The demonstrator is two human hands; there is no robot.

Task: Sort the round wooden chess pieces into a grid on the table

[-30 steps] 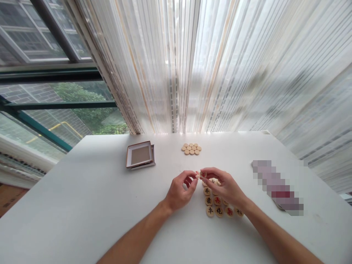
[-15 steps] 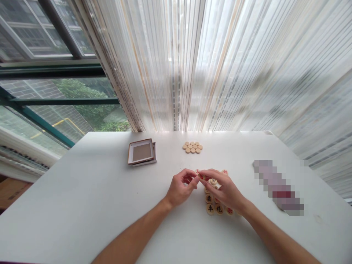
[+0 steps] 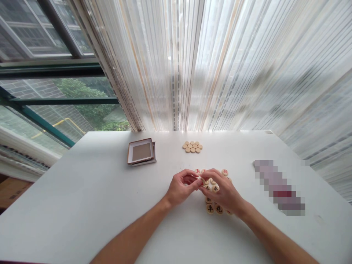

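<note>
My left hand point(image 3: 181, 189) is closed, its thumb and fingertips pinching at a round wooden Chinese chess piece point(image 3: 203, 180) tipped on edge. From the other side my right hand point(image 3: 227, 192) grips the same piece between thumb and fingers. Which face the piece shows is hard to make out. Below and around the right hand lie flat pieces with black characters, among them one at the near left corner point(image 3: 210, 209) and its neighbour point(image 3: 219, 209). Red-lettered pieces lie beyond the hands, including a left one point(image 3: 197, 171) and a right one point(image 3: 225, 172). The right hand hides part of the group.
Farther back on the white table point(image 3: 110, 212) sits a cluster of blank-side-up pieces point(image 3: 193, 147). An open shallow box point(image 3: 140, 152) stands at the back left. A pixelated long object point(image 3: 279, 187) lies on the right. Striped curtains point(image 3: 178, 73) hang behind the table.
The held piece has turned from showing red marking to standing on edge. The right hand has shifted slightly nearer, uncovering red pieces behind the fingertips. The left hand has barely moved.
</note>
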